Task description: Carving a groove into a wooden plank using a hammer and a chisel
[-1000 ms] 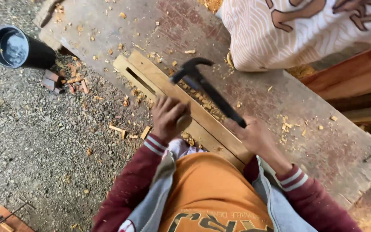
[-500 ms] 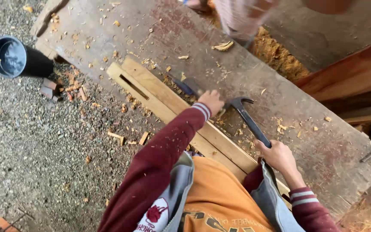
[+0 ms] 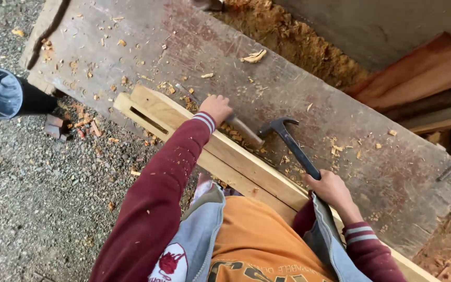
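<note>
Crosswise, hammer (image 3: 290, 146) in right hand (image 3: 332, 189), head up-left, handle down-right.

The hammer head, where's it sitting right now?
In the head view, right of centre: the hammer head lies on the grey plank, beside the chisel handle, its shaft in the right hand.

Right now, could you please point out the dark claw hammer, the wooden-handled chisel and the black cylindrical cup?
dark claw hammer (image 3: 291, 145), head view, on its shaft below the head.
wooden-handled chisel (image 3: 247, 130), head view, on the handle.
black cylindrical cup (image 3: 37, 99), head view, on its outer wall.
</note>
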